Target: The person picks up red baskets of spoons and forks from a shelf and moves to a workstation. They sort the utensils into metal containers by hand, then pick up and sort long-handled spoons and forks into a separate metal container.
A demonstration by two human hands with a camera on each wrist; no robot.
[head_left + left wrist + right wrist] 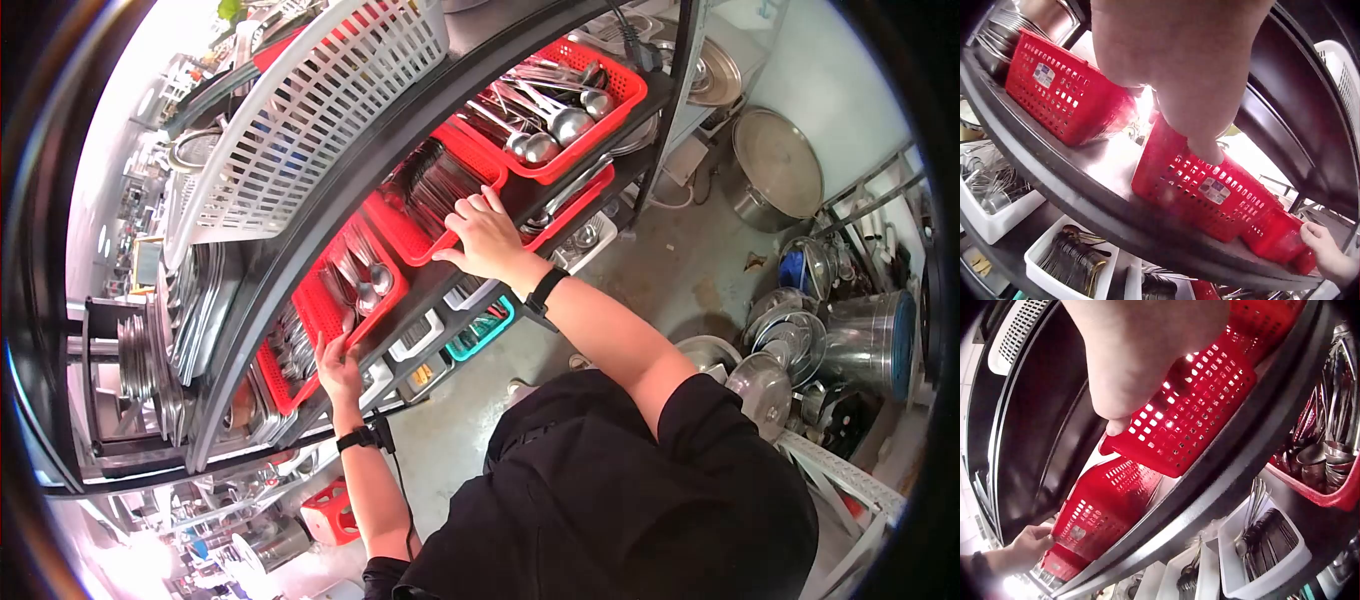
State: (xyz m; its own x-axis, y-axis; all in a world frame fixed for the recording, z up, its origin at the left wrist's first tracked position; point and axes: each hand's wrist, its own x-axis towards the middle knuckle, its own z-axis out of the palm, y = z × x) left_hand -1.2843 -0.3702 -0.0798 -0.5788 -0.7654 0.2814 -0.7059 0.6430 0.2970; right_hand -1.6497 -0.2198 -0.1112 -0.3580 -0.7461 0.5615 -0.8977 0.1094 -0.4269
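Observation:
My left hand (340, 372) grips the front rim of a red perforated basket (385, 318) near its left corner. Spoons and other silver cutlery (362, 280) lie in that basket. Over the outer wall bends the left thumb (1205, 150), above a small sticker. My right hand (487, 236) holds the front rim of the neighbouring red basket (1179, 415), fingers over the edge and thumb on the near side. Dark, slender cutlery (440, 185) fills this one. Both baskets sit on a dark shelf (1166, 219); the wrists partly hide their rims in the wrist views.
Beside them stand a red basket of ladles (625, 95) and another red cutlery basket (1063, 90). White bins (1263, 550) and a turquoise bin (482, 345) are lower down. A white perforated basket (310, 110) stands above. Pots (775, 165) and lids crowd the floor behind.

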